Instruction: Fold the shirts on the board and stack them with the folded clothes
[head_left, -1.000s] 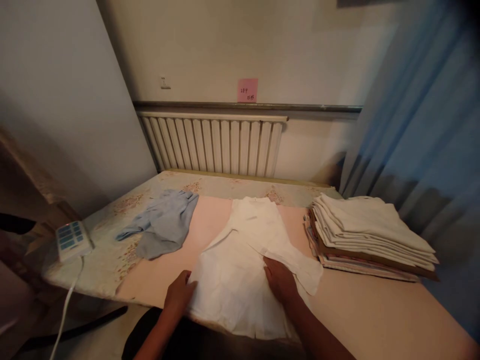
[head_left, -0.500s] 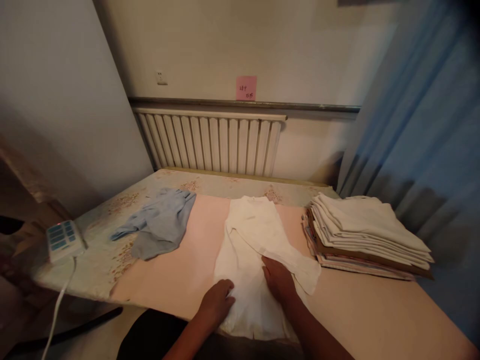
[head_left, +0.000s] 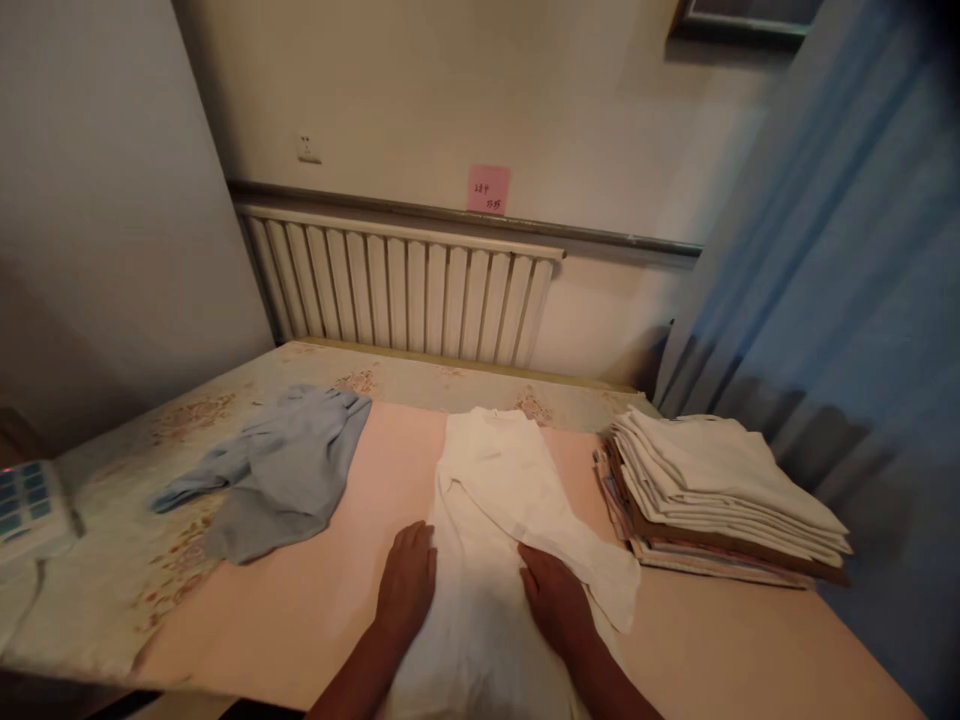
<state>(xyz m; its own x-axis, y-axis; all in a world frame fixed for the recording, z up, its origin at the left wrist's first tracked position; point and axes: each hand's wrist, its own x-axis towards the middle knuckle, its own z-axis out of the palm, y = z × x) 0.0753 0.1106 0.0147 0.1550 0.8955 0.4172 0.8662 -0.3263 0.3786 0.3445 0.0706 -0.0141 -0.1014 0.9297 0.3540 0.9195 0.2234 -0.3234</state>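
A white long-sleeved shirt point(head_left: 487, 540) lies on the pink cloth in front of me. Its left side is folded inward, and one sleeve runs diagonally across it and sticks out to the right. My left hand point(head_left: 409, 580) rests at the shirt's left edge with fingers stretched forward. On the right part of the shirt, just under the sleeve, my right hand point(head_left: 555, 600) lies with its fingers extended. Neither hand grasps the fabric. The shirt's lower end runs past the bottom of the view.
A crumpled blue-grey garment point(head_left: 292, 470) lies to the left. On the right stands a stack of folded clothes point(head_left: 727, 490) beside a blue curtain point(head_left: 810, 280). A white power strip point(head_left: 34, 510) sits at the far left, and a radiator point(head_left: 397, 285) is behind the table.
My left hand has moved up along the shirt's left edge. My right hand stays nearly in place on the shirt. The view has shifted and tilted slightly.
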